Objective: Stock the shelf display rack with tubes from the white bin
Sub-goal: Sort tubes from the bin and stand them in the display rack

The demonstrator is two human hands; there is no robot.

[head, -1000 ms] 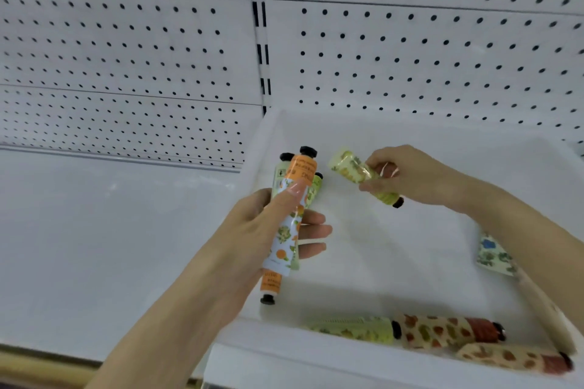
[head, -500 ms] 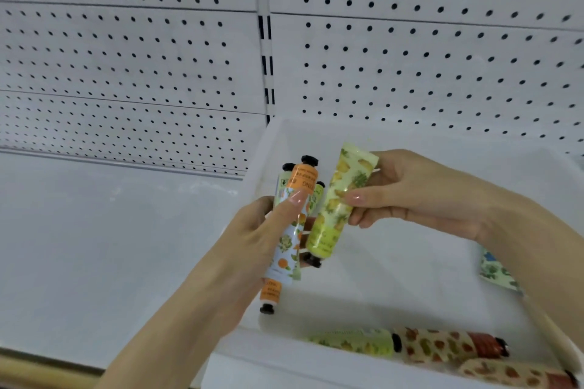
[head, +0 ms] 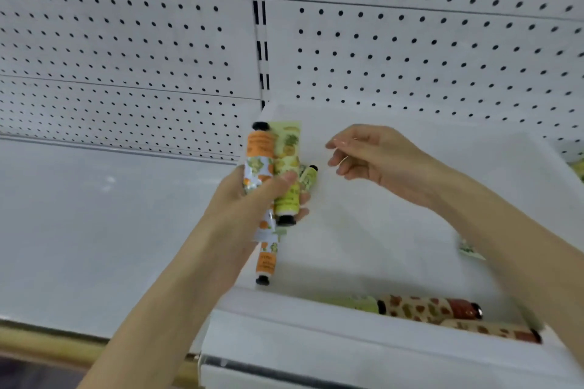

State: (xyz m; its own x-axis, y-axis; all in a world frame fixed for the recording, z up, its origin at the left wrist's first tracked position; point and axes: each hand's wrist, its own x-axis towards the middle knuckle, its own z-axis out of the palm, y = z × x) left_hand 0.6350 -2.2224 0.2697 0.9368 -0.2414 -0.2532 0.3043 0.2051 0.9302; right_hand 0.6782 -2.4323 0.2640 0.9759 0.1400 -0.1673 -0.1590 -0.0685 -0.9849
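Observation:
My left hand (head: 249, 199) grips a bundle of several tubes over the left side of the white bin (head: 363, 303). In the bundle are an orange-patterned tube (head: 259, 148) with a black cap and a yellow-green pineapple tube (head: 287, 167) with its cap down. My right hand (head: 376, 161) hovers just right of the bundle, fingers loosely spread and holding nothing. More tubes lie at the bin's near wall: a green one (head: 357, 303) and two brown-spotted ones (head: 433, 309). Another patterned tube (head: 469, 251) shows partly behind my right forearm.
The white shelf (head: 94, 230) stretches to the left of the bin, bare white surface. A white pegboard back panel (head: 410, 57) with a slotted upright (head: 260, 41) rises behind. The shelf's front edge has a yellowish strip (head: 47, 341).
My right hand passed the yellow-green pineapple tube into the left hand's bundle and let go, then drew back to the right. The left hand lifted slightly with the bundle.

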